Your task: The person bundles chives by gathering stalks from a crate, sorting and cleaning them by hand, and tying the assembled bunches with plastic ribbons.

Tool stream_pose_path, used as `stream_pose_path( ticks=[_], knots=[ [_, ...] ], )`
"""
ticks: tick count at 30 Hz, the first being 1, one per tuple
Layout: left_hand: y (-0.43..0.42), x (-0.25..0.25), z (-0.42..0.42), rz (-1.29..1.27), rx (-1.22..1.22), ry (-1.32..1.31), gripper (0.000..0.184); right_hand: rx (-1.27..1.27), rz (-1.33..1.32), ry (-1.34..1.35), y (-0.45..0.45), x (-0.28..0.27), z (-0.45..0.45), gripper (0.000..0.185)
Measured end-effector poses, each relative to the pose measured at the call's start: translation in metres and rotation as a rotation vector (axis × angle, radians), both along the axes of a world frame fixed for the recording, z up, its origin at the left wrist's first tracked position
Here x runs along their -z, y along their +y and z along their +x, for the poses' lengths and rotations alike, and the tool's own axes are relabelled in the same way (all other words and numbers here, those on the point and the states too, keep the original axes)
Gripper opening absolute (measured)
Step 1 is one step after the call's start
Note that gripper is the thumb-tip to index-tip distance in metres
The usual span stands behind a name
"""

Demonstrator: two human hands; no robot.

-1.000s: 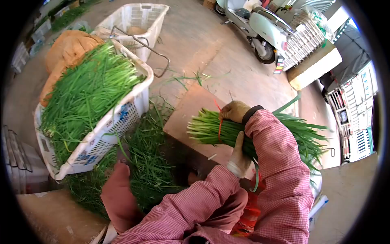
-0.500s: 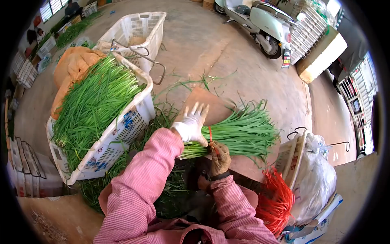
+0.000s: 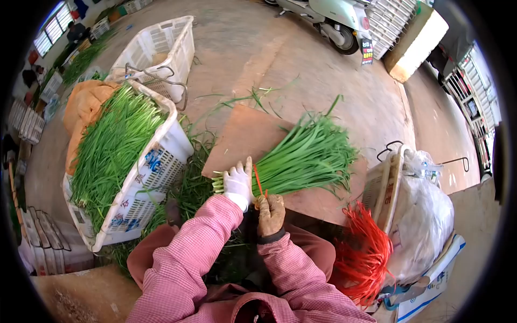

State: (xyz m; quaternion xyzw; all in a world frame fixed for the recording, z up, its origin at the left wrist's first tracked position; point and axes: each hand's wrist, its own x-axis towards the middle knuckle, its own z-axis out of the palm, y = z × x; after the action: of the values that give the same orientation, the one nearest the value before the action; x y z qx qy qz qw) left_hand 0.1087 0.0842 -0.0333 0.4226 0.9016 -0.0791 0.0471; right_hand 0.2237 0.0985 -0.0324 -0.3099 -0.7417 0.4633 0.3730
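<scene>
With fingers splayed an instant earlier, the gloved left hand (image 3: 238, 183) had settled, open, across the stems of a green bundle (image 3: 307, 156) near the left corner of the board (image 3: 237, 132), apparently steadying it as the right hand (image 3: 271, 215) pinched the red strap (image 3: 257, 177).

Glossy red plastic strips (image 3: 363, 253), matt, probably wooden board (image 3: 242, 134)

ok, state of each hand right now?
Left hand: open, fingers extended, laid on the chive bundle.
Right hand: closed, gripping the red tie at the bundle's near side.
</scene>
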Motion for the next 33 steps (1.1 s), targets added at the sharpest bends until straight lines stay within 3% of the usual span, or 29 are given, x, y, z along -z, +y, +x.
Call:
stream_pose_path(
  ticks=[2,3,5,7,10,11,13,14,15,16,19,20,22,26,27,29,31,32,33],
  knots=[
    [0.015,-0.014,-0.005,-0.17,-0.02,-0.089,0.06,-0.002,0.16,0.035,0.006,-0.003,-0.003,0.017],
    [0.02,-0.009,-0.009,-0.237,-0.008,-0.077,0.053,-0.012,-0.014,0.097,0.004,0.002,-0.005,0.012],
    [0.035,-0.006,-0.015,-0.34,-0.05,-0.126,0.046,-0.041,0.073,0.158,0.008,-0.008,-0.008,0.01],
    [0.03,0.017,-0.015,-0.223,0.019,0.169,0.046,-0.06,0.049,0.228,0.009,-0.003,-0.011,0.01],
    [0.017,0.043,-0.026,0.121,0.121,0.124,0.046,-0.1,-0.093,0.251,0.008,0.007,-0.019,0.012],
    [0.015,0.048,-0.03,0.112,0.129,0.13,0.046,-0.11,-0.181,0.27,0.007,0.005,-0.023,0.015],
    [0.012,0.055,-0.035,0.136,0.094,-0.173,0.044,-0.056,-0.229,0.228,0.008,0.001,-0.038,0.022],
    [0.008,0.068,-0.034,0.178,0.154,0.037,0.037,-0.056,-0.478,0.334,0.008,-0.001,-0.05,0.026],
    [0.009,0.093,-0.03,0.173,0.155,0.047,0.037,-0.034,-0.498,0.35,0.015,-0.003,-0.063,0.027],
    [0.014,0.126,-0.026,-0.185,0.143,0.583,0.033,0.003,-0.443,0.332,0.023,0.0,-0.079,0.029],
    [0.0,0.084,-0.04,0.235,-0.003,-0.337,0.024,0.125,-0.347,0.208,0.06,0.01,-0.124,0.032],
    [0.0,0.075,-0.033,0.121,0.065,-0.166,0.026,0.208,-0.308,0.098,0.072,0.017,-0.139,0.034],
    [-0.002,0.062,-0.024,-0.109,0.201,0.174,0.031,0.264,-0.473,0.082,0.091,0.04,-0.167,0.034],
    [0.005,0.026,-0.023,-0.092,0.187,-0.046,0.039,0.26,-0.349,-0.142,0.109,0.061,-0.186,0.034],
    [0.004,0.035,-0.026,0.052,0.118,-0.196,0.041,0.242,-0.345,-0.164,0.11,0.052,-0.185,0.036],
    [0.014,0.006,-0.012,-0.03,0.146,-0.049,0.051,-0.051,-0.104,-0.13,0.113,0.03,-0.171,0.025],
    [0.023,-0.019,-0.01,-0.218,0.058,-0.197,0.066,-0.302,0.237,-0.043,0.109,-0.007,-0.132,0.021],
    [0.023,-0.011,-0.014,-0.285,0.113,-0.218,0.082,-0.408,0.458,0.021,0.105,-0.03,-0.099,0.021],
    [0.021,-0.012,-0.012,-0.275,0.12,-0.221,0.082,-0.547,0.324,0.077,0.104,-0.052,-0.062,0.021]
  ],
)
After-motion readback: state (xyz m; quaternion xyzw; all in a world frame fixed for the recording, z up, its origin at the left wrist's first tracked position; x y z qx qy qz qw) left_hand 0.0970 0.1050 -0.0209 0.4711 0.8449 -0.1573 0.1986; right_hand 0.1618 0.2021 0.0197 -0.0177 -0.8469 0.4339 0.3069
